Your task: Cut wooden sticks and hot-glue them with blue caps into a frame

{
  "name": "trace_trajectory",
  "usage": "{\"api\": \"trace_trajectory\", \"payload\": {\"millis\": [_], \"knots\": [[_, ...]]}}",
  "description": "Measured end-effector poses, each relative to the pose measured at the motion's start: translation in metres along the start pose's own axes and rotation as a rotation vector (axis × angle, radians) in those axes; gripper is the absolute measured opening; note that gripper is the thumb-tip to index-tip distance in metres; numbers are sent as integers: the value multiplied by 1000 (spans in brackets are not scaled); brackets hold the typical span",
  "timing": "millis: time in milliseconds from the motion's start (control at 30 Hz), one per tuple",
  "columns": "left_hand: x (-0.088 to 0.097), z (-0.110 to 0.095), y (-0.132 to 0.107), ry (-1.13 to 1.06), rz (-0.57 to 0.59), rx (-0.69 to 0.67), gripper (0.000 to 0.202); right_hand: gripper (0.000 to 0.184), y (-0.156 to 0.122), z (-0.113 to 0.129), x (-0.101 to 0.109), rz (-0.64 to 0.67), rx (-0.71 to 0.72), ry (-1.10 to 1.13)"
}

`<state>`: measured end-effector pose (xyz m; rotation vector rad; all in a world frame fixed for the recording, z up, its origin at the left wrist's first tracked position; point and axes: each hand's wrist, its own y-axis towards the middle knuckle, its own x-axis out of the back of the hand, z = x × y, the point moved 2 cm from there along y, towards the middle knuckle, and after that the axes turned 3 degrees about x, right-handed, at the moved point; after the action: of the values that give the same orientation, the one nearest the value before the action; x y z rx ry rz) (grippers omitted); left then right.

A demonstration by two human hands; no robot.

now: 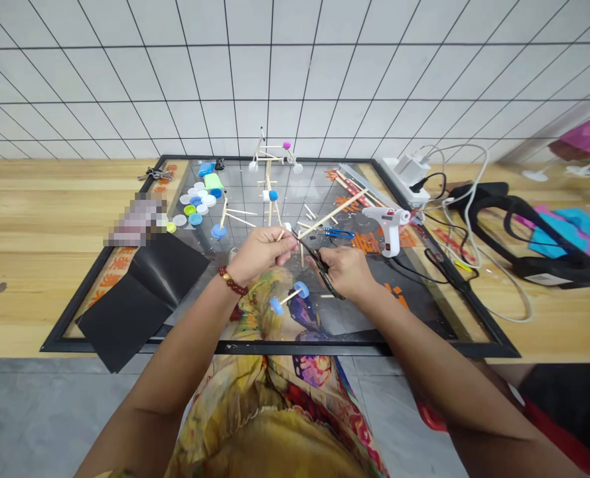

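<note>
My left hand [262, 251], wearing a beaded bracelet, is closed in a pinch on a pale wooden stick [335, 211] that slants up to the right. In my right hand [348, 271] is a pair of dark scissors [327, 273], its fingers around the handles. The blades point left, close by the left fingertips and the stick; whether they touch it I cannot tell. Below the hands lies a short stick with a blue bottle cap [276, 306] at each end. Beyond them stand a stick piece with a blue cap [218, 231] and a stick frame [269, 160] with white wheels.
A white glue gun [390, 226] stands right of my hands, near a power strip [414, 192] with cables. Blue tweezers [339, 233] lie behind my right hand. Loose bottle caps [195, 200] and black sheets [143, 292] are left. A black headset strap [518, 232] lies far right.
</note>
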<state>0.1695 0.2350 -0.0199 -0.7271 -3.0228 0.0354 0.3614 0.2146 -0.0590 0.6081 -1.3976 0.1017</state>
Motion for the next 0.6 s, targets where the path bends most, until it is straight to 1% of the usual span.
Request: {"api": "trace_trajectory", "payload": {"millis": [33, 67, 100, 133, 167, 200, 267, 300, 333, 367, 400, 433, 467, 500, 533, 600], "knots": [[1, 0, 1, -106, 107, 70, 36, 45, 0, -1, 1, -22, 38, 5], [1, 0, 1, -168, 185, 119, 38, 44, 0, -1, 2, -37, 64, 13], [0, 0, 1, -190, 215, 137, 38, 45, 0, -2, 3, -44, 68, 22], [-1, 1, 2, -175, 191, 120, 36, 46, 0, -2, 3, -44, 49, 29], [-2, 2, 2, -122, 112, 68, 32, 48, 1, -3, 3, -38, 12, 34], [-3, 3, 2, -33, -12, -11, 26, 51, 1, -3, 3, -26, -33, 36], [-7, 5, -1, 249, -292, -208, 16, 55, 2, -2, 2, 13, -111, 33], [-9, 5, -2, 413, -400, -295, 13, 56, 3, 0, 1, 37, -136, 27], [-11, 6, -4, 563, -476, -354, 12, 57, 3, 1, -1, 63, -154, 19], [-13, 7, -6, 673, -522, -384, 13, 57, 3, 3, -2, 89, -165, 12], [-13, 7, -6, 728, -540, -387, 14, 57, 4, 4, -4, 112, -169, 8], [-12, 7, -6, 717, -538, -366, 15, 56, 4, 5, -6, 128, -167, 8], [-10, 6, -6, 645, -517, -328, 15, 56, 3, 5, -7, 136, -158, 9], [-7, 6, -4, 523, -475, -276, 17, 55, 3, 5, -8, 136, -142, 11], [-4, 5, -3, 369, -403, -206, 19, 54, 3, 3, -8, 128, -119, 13], [-1, 6, 1, 51, -183, -22, 25, 53, 2, 0, -8, 100, -60, 14]]}}
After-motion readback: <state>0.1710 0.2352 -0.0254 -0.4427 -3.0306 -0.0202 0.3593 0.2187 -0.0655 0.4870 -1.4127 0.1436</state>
